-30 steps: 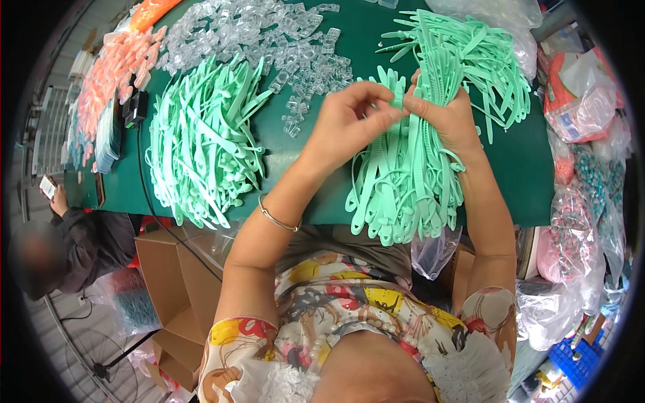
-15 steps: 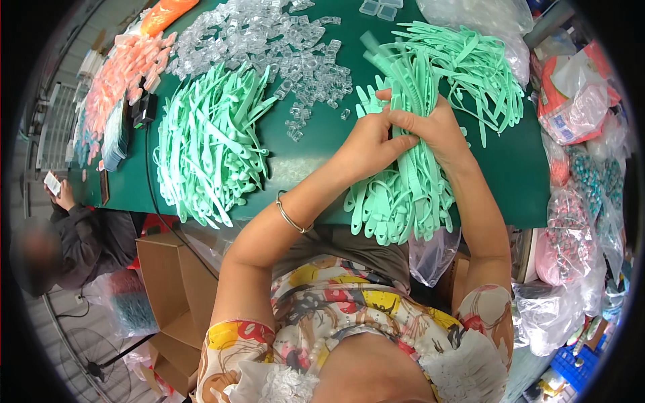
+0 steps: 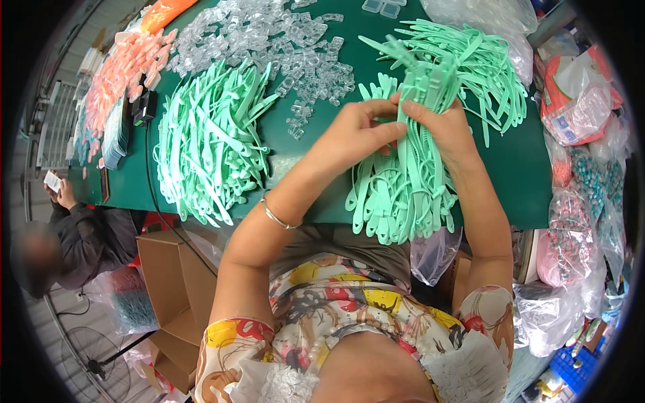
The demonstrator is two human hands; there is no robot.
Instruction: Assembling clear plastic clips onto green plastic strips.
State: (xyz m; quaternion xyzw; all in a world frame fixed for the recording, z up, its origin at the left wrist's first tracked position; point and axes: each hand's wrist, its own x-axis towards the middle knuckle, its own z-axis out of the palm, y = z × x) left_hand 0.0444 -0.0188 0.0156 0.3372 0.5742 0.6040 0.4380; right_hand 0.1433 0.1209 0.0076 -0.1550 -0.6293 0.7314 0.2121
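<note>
My right hand [image 3: 445,124] is closed round a thick bundle of mint-green plastic straps [image 3: 430,161], its thumb laid across the front. The straps have ridged middles and rounded ends with holes; the lower ends fan out over the table edge towards me. At the bundle's left side, my left hand [image 3: 363,131] pinches at the straps with thumb and fingers; its fingertips are partly hidden behind them. A big heap of the same straps [image 3: 211,144] lies to the left, and looser straps [image 3: 494,74] lie beyond my right hand.
Clear plastic pieces [image 3: 248,43] spread over the far middle of the green table [image 3: 295,195]. Peach pieces [image 3: 131,64] and a black device with a cable [image 3: 143,109] are at left. Filled plastic bags [image 3: 571,242] crowd the right. A cardboard box [image 3: 168,275] and another person [image 3: 94,235] are at lower left.
The upper part of the bundle has tilted to the right in my right hand. My left hand has drawn slightly left, apart from the right hand's thumb.
</note>
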